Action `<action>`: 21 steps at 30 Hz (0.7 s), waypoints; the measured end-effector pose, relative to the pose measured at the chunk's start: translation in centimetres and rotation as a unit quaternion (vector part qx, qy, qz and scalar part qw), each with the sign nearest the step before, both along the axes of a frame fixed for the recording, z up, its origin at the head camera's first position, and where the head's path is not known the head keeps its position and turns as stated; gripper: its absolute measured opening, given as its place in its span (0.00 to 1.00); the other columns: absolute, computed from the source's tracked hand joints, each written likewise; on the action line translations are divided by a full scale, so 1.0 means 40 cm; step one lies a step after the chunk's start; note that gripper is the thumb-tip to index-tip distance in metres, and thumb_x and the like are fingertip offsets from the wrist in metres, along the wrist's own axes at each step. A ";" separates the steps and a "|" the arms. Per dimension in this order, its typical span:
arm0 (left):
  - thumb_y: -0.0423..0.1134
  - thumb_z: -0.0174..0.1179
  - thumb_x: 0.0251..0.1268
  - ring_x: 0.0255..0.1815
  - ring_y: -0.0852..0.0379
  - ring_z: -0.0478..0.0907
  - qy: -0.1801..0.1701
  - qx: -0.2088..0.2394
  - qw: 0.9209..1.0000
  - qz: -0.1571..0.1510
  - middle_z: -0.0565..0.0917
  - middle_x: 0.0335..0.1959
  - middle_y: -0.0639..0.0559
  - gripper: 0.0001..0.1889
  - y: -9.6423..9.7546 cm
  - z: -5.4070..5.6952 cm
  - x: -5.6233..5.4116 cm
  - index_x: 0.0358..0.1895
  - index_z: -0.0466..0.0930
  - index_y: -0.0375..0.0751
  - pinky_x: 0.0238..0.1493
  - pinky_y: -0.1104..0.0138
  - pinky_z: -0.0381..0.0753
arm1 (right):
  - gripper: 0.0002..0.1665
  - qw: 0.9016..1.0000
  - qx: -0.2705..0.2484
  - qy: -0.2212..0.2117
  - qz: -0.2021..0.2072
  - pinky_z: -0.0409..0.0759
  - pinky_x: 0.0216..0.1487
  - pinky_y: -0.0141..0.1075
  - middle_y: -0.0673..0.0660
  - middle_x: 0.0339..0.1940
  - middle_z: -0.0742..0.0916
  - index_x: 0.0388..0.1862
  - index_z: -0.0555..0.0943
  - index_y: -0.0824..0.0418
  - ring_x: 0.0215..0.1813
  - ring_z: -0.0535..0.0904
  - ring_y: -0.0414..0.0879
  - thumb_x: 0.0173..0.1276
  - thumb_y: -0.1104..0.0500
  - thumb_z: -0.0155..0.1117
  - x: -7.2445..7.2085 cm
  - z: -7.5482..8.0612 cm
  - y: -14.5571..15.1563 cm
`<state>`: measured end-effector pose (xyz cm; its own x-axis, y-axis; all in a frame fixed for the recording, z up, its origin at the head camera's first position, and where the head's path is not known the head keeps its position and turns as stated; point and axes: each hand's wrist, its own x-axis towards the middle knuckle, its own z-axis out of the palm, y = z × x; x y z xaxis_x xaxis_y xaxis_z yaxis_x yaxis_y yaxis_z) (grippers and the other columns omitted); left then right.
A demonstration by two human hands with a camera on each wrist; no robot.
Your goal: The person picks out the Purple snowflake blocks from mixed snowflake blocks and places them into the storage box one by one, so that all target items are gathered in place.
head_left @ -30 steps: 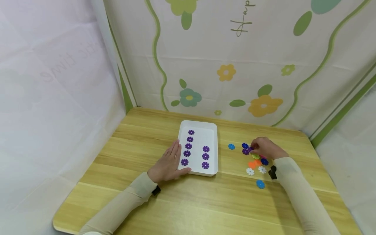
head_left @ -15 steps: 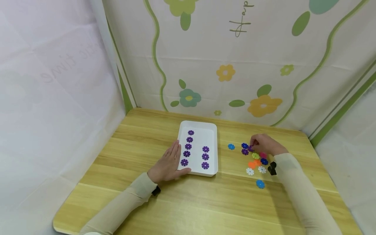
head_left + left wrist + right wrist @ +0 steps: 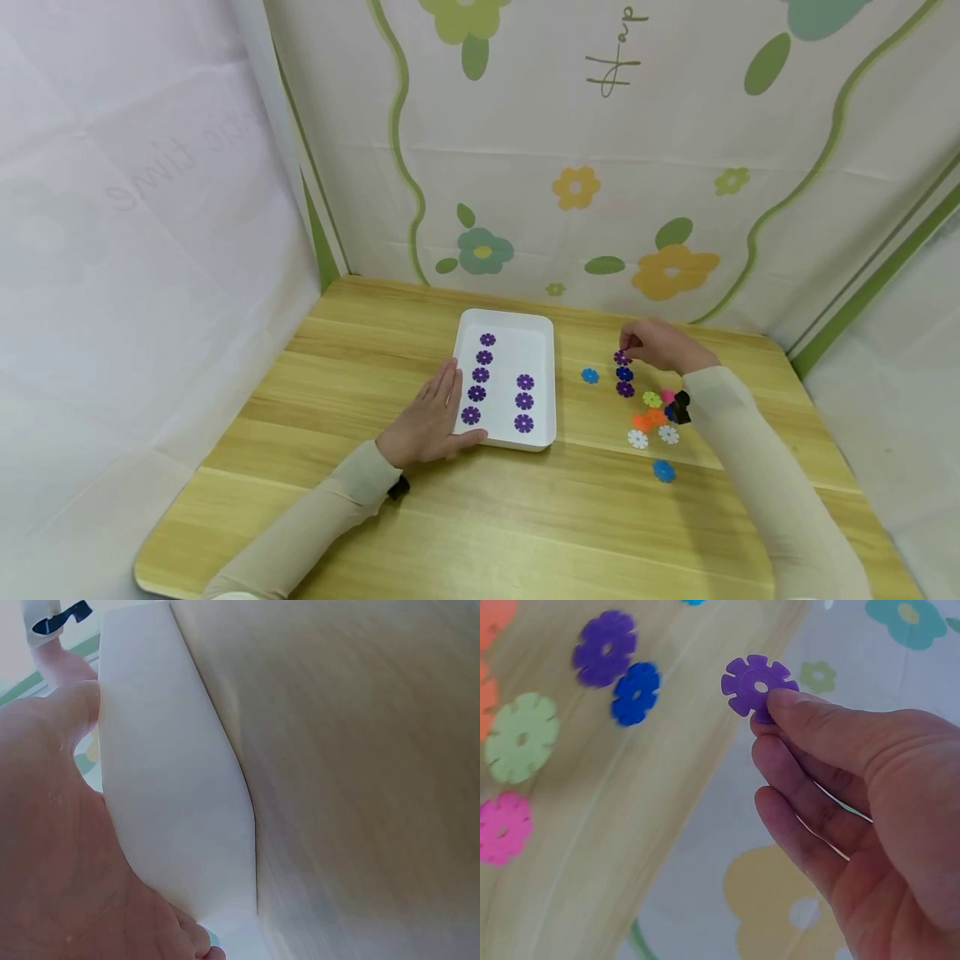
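My right hand (image 3: 660, 344) pinches a purple notched snowflake disc (image 3: 750, 684) between thumb and fingers, lifted above the table. Below it on the wood lie a dark blue disc (image 3: 625, 374) and another purple disc (image 3: 625, 389). My left hand (image 3: 423, 421) rests with straight fingers along the left side of a white tray (image 3: 542, 446), its thumb on the near rim. In the left wrist view the palm lies against the tray's outer wall (image 3: 172, 750). Inside the tray, purple discs (image 3: 481, 375) form a longer left column and a column of three (image 3: 525, 401) on the right.
Loose discs lie right of the tray: light blue ones (image 3: 590, 376) (image 3: 663, 471), a yellow-green one (image 3: 652, 399), orange ones (image 3: 643, 422), white ones (image 3: 637, 439) and a pink one (image 3: 504, 827). A printed cloth (image 3: 510, 192) hangs behind the table's far edge.
My right hand has picked the purple disc out of the pile and carried it up and to the left. The left hand and the tray have stayed put.
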<state>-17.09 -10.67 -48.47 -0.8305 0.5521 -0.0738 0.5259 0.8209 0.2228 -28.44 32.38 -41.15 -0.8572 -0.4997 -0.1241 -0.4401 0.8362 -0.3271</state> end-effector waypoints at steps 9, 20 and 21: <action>0.74 0.45 0.76 0.90 0.35 0.38 0.002 0.001 1.000 0.002 0.38 0.87 0.27 0.58 -0.001 -0.003 -0.002 0.83 0.41 0.22 0.87 0.46 0.52 | 0.05 0.999 0.027 0.016 0.030 0.81 0.39 0.39 0.57 0.36 0.89 0.39 0.86 0.62 0.34 0.77 0.45 0.78 0.65 0.65 -0.041 0.034 -0.119; 0.74 0.44 0.76 0.90 0.35 0.37 0.006 -0.003 1.000 0.001 0.37 0.87 0.28 0.58 0.003 -0.005 0.002 0.83 0.41 0.22 0.87 0.46 0.52 | 0.04 0.997 0.021 0.018 0.077 0.82 0.41 0.39 0.58 0.37 0.90 0.39 0.85 0.63 0.34 0.79 0.45 0.77 0.65 0.66 -0.075 0.045 -0.262; 0.74 0.44 0.76 0.90 0.35 0.37 0.006 -0.004 1.000 0.001 0.37 0.87 0.28 0.58 0.004 -0.006 0.002 0.83 0.41 0.22 0.87 0.46 0.52 | 0.04 0.996 0.020 0.016 0.081 0.82 0.41 0.39 0.58 0.37 0.90 0.40 0.86 0.63 0.34 0.79 0.45 0.77 0.65 0.66 -0.077 0.043 -0.272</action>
<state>-17.02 -10.50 -48.70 -0.8319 0.5506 -0.0682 0.5276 0.8231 0.2101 -31.50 21.49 -39.44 -0.7700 -0.6267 -0.1200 -0.5800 0.7658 -0.2778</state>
